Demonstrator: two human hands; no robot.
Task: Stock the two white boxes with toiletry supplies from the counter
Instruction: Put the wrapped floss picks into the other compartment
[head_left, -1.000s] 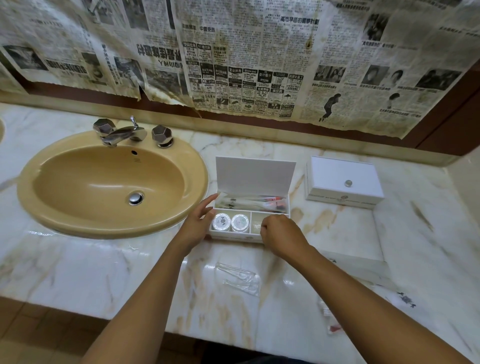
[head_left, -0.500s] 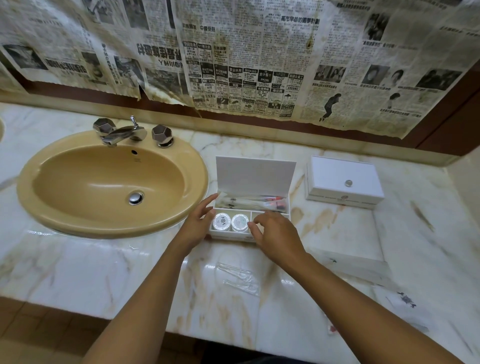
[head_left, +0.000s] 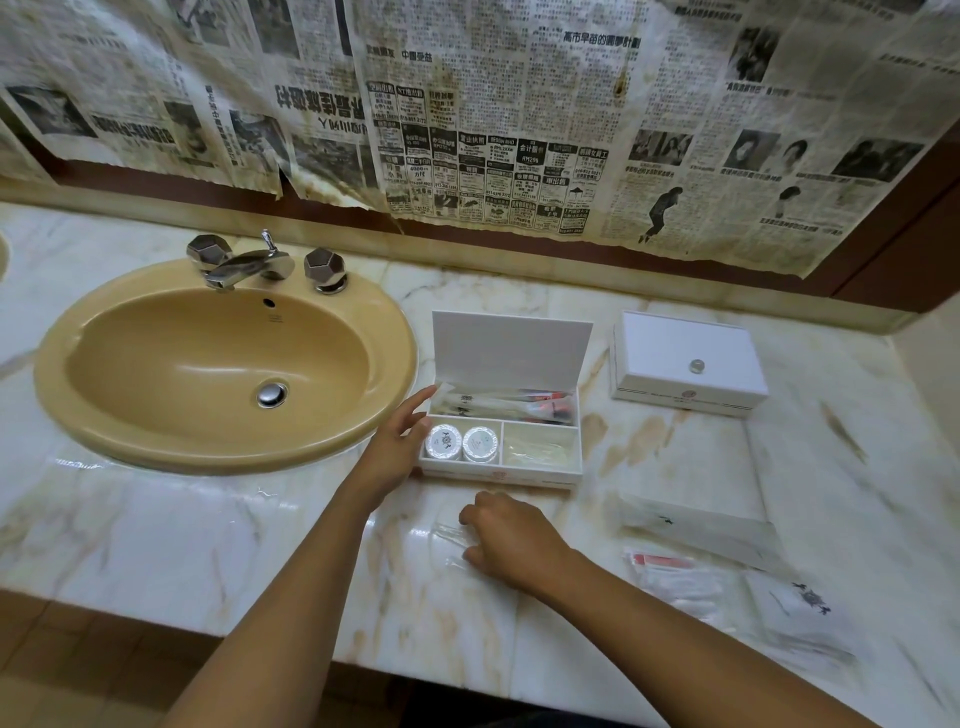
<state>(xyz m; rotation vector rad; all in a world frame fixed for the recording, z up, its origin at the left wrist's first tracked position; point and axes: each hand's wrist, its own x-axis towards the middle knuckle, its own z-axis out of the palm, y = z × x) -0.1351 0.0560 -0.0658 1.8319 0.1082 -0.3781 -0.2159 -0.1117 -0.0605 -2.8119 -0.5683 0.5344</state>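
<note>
An open white box stands on the marble counter with its lid raised. Its back compartment holds wrapped toothbrush kits; the front left one holds two round white soaps, and the front right one a clear packet. My left hand rests with straight fingers against the box's left side. In front of the box, my right hand lies with curled fingers on clear plastic packets. A second white box, closed, stands to the right.
A tan sink with a chrome tap fills the counter's left. More wrapped supplies and a flat white packet lie at the right near the front edge. Newspaper covers the wall behind.
My right hand has left the open box's front right compartment and drawn back toward me onto the clear packets on the counter. My left hand has stayed at the box's side.
</note>
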